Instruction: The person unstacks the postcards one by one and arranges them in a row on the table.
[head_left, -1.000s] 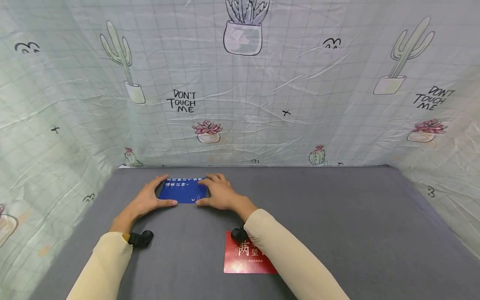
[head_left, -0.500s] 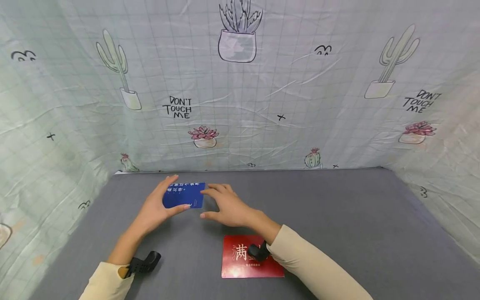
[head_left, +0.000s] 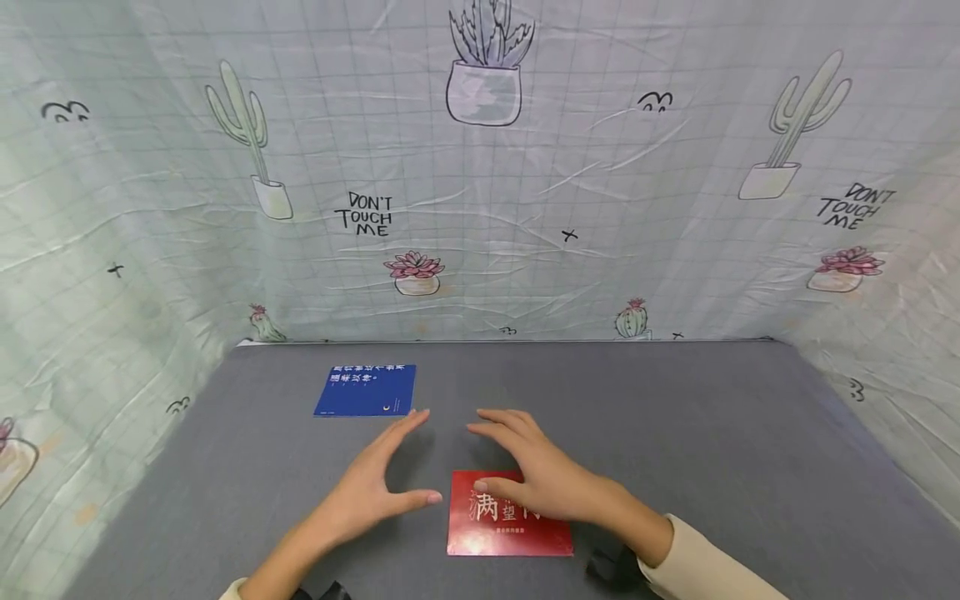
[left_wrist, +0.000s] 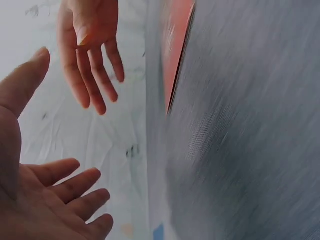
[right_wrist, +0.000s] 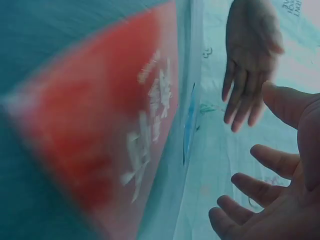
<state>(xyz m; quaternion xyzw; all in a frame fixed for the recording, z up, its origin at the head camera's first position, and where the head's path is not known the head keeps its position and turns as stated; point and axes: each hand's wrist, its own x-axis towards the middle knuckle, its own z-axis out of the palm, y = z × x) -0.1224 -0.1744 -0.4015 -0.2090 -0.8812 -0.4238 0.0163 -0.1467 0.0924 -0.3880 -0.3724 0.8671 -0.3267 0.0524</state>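
Note:
A blue card [head_left: 366, 393] with white lettering and a small moon lies flat near the back left of the grey table. Closer to me lies a red card [head_left: 510, 535] with pale characters, perhaps a thin booklet. My left hand [head_left: 363, 492] hovers to the left of the red card, thumb and fingers spread, holding nothing. Over the upper part of the red card is my right hand [head_left: 551, 475], also spread and holding nothing. Both wrist views show the palms facing each other, apart from the red card [right_wrist: 110, 110].
A grey cloth [head_left: 712, 450] covers the table. Behind it and at both sides hangs a pale curtain [head_left: 525, 183] printed with cacti and lettering. Each wrist carries a black camera [head_left: 617, 568].
Both hands have drawn back from around the blue card toward me, and the right hand has shifted right over the red card. The blue card stays at the back left.

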